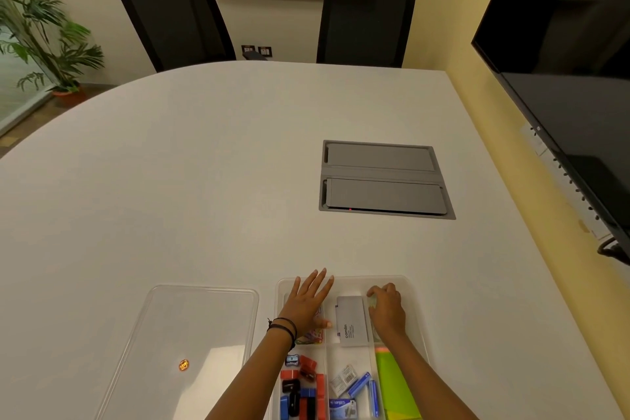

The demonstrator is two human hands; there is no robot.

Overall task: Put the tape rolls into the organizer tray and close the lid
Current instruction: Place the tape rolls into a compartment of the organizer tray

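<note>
Head view
Desk (204, 181): a wide white surface with a rounded far-left edge; a grey hatch (383, 179) is set into it to the right of centre.
Organizer tray (344, 280): clear plastic with dividers, at the near edge of the desk, its top uncovered.
Lid (191, 327): clear, lying flat on the desk just beside the tray's left side, with a small orange sticker (183, 365) on it.
Left hand (308, 303): fingers spread and flat, palm down over the far-left compartment; black bands (285, 329) circle the wrist.
Right hand (387, 309): fingers curled down in the far-right compartment around something pale and roundish, possibly a tape roll (372, 303); it is mostly hidden, so I cannot tell whether the hand grips it.
Grey box (351, 320): lies in the far-middle compartment, between the two hands.
Near compartments: red, blue and black sharpeners (301, 385) on the left, blue staple packs (354, 392) in the middle, green paper (395, 382) on the right.
Background: two black chairs (364, 24), a potted plant (41, 31) at left, a dark screen (572, 61) at right.
</note>
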